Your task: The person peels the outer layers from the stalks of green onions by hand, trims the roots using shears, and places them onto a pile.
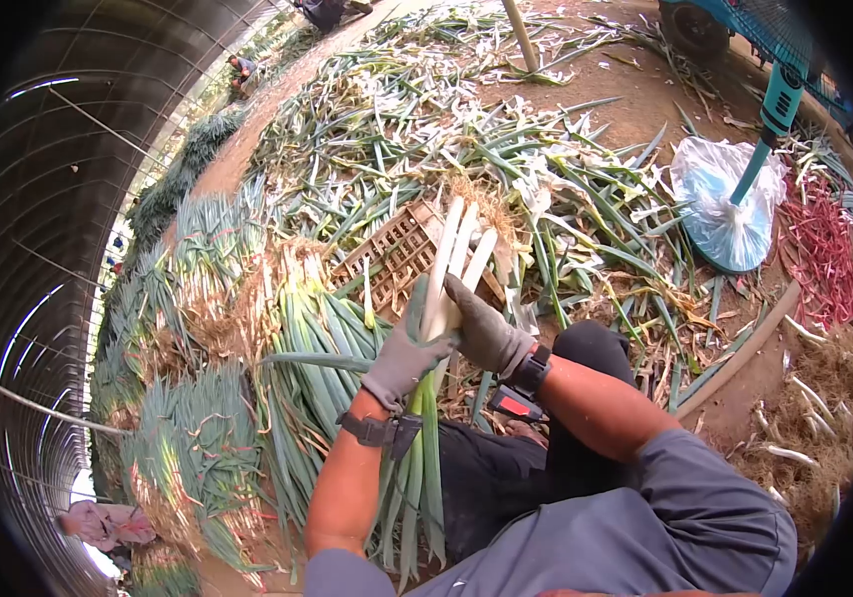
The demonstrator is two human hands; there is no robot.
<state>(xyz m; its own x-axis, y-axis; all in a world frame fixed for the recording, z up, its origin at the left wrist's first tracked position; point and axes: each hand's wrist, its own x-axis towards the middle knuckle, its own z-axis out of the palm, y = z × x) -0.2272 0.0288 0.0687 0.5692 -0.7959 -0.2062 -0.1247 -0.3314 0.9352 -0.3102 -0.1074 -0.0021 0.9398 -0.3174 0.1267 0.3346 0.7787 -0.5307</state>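
Location: the green onions [460, 261] are held in front of the body, above the ground, with the roots [466, 189] pointing away and the leaves [423, 497] trailing back beside the legs. At least three white shafts are visible, slightly fanned at the root end.

Grip: the gloved left hand [409, 360] has its fingers closed around the bunch near the change from white to green. The gloved right hand [491, 333] grips the shafts from the opposite side, just beside the left; its far fingertips are hidden.

Surroundings: a slatted crate [402, 244] lies beyond the bunch, and a loose pile [319, 343] lies to its left.

Handling: the bunch is probably light. Treat the shafts as firm but liable to snap or bruise, possibly slippery where moist; treat the leaves as limp and easily creased. Take hold on the lower white shafts, using moderate, even pressure
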